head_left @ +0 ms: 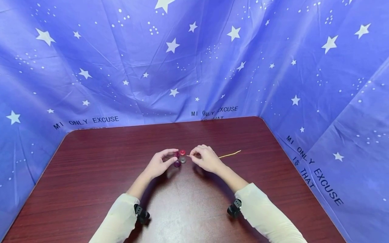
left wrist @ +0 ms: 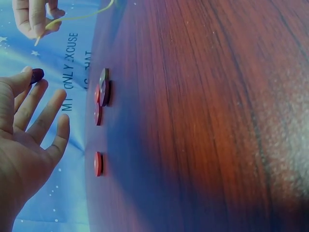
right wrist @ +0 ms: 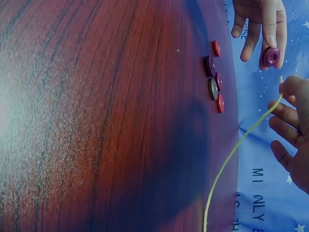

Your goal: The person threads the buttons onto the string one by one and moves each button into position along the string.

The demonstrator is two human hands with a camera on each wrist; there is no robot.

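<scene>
My left hand pinches a purple button between thumb and fingertips, raised above the table. In the right wrist view its holed face shows. Opposite it, my right hand pinches a yellow string close to one end, and a short tip pokes out past the fingers toward the button. Tip and button are apart. The string's other part trails off to the right behind the hand. Under the hands lie several loose buttons: a grey one, a dark purple one and red ones, including one red button.
The buttons lie on a dark reddish wooden table. A blue curtain with white stars hangs along its back and sides. Black wrist cameras sit at both cuffs, the left camera and the right camera.
</scene>
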